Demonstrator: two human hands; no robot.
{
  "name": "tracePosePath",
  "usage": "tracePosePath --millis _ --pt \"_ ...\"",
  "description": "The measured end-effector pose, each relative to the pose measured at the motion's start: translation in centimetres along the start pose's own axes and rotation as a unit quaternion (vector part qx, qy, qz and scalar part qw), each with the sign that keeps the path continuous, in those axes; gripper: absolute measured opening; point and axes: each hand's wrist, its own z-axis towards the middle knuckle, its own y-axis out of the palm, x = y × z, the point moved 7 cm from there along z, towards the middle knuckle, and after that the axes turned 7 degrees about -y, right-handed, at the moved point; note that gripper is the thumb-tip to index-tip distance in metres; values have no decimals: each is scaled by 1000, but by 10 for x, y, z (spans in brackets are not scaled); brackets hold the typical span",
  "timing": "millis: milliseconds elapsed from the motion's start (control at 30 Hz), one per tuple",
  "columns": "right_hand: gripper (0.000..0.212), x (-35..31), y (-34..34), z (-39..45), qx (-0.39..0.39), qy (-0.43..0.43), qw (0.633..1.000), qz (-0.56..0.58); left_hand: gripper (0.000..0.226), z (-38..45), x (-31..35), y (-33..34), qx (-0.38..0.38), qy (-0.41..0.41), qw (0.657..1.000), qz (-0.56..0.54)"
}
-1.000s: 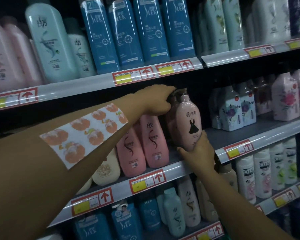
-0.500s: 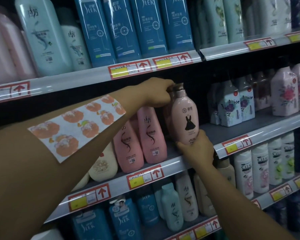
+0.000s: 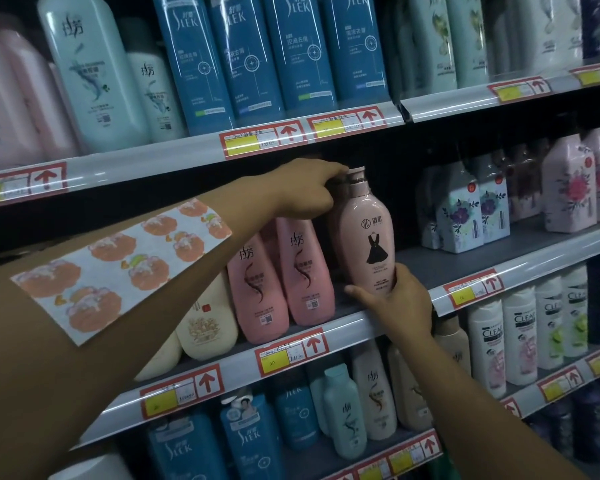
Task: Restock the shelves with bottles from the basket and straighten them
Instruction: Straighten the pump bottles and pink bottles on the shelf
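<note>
The pink bottle (image 3: 368, 237) with the black dress print stands nearly upright on the middle shelf (image 3: 465, 261), its long axis vertical with the cap leaning slightly left, label facing out. It sits just right of two taller pink bottles (image 3: 284, 278), close to or touching the nearer one. The right hand (image 3: 399, 299) cups its base from below and in front, fingers curled round the foot; the left hand (image 3: 309, 190) reaches in from the left and pinches the cap. Both grasp it, so a small twist or push back should square it. To its right the shelf lies bare up to the floral cartons (image 3: 465, 209). The upper shelf edge (image 3: 257, 140) hangs close above the cap.
</note>
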Motion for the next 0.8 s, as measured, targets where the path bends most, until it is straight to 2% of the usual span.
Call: tracePosePath --millis 533,667,733,800 --pt "71 7 6 -1 -32 -11 999 -32 76 0 -12 4 -3 -20 1000 8" --pt "76 0 6 -4 -36 -56 993 -102 76 -4 -9 4 18 -7 1000 11" --pt "85 -2 8 -6 -51 -92 981 -165 78 -7 -7 6 43 5 997 56" --pt "81 -4 8 -11 -67 -105 974 -191 81 -13 -6 9 79 19 990 118"
